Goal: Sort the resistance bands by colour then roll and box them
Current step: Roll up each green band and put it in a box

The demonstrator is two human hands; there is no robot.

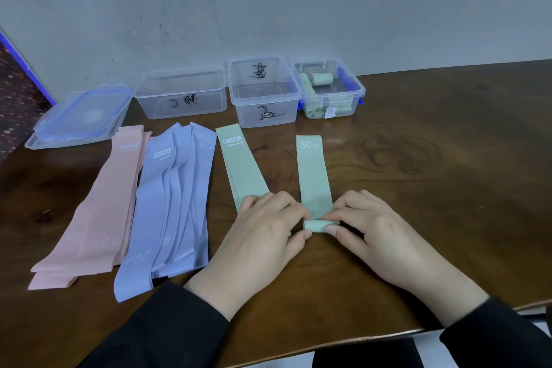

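Rolling green band (pixel 314 176); three boxes (pixel 264 89), two hands (pixel 263 227).

A dark brown wooden tabletop (pixel 433 158), showing swirling grain and a soft sheen, is filling the lower part of the view. Behind the tabletop, a pale grey-white wall (pixel 268 3), lightly scuffed and speckled, is rising and meeting its far edge. Left of the tabletop, a blue strip (pixel 18 54) is running diagonally, bordering a dark speckled surface (pixel 12 98). Even, diffuse light is falling throughout.
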